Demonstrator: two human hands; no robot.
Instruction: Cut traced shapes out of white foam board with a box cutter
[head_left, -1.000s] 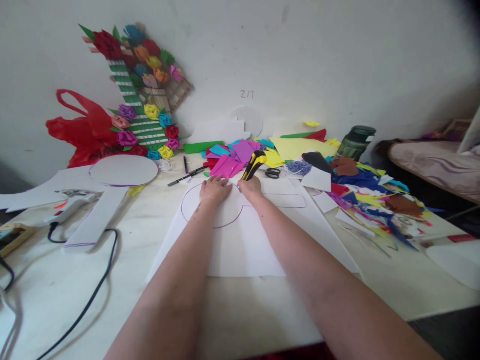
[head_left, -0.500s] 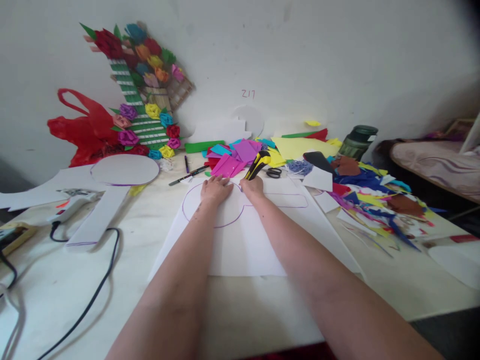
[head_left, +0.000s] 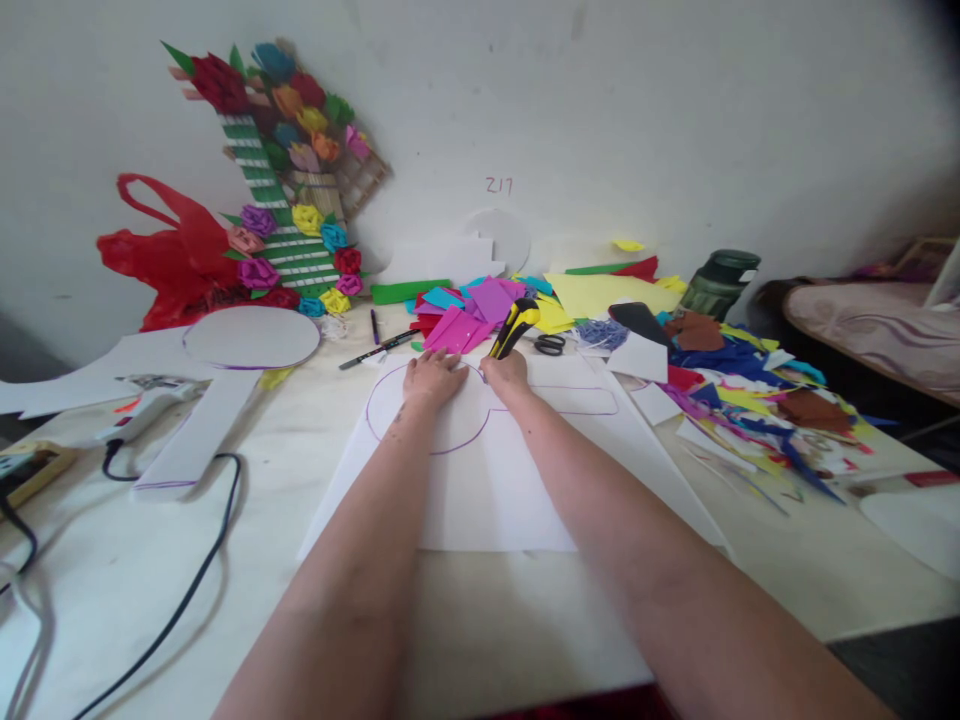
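A large white sheet (head_left: 517,490) lies flat in front of me, with a circle and a long handle-like strip drawn on it in purple line. My left hand (head_left: 433,378) rests flat on the drawn circle, fingers stretched out. Gripped in my right hand (head_left: 506,376) is a yellow and black box cutter (head_left: 516,325), tilted with its tip down at the sheet where circle and strip meet. The blade itself is too small to make out.
Coloured paper pieces (head_left: 457,325), scissors (head_left: 550,344) and a black marker (head_left: 379,348) lie beyond the sheet. Paper scraps (head_left: 750,385) and a green bottle (head_left: 718,285) are on the right. A glue gun (head_left: 142,410) with its cord and a white round cutout (head_left: 251,337) are at left.
Both hands and the box cutter stay at nearly the same spot on the sheet. The whole view has shifted very slightly.
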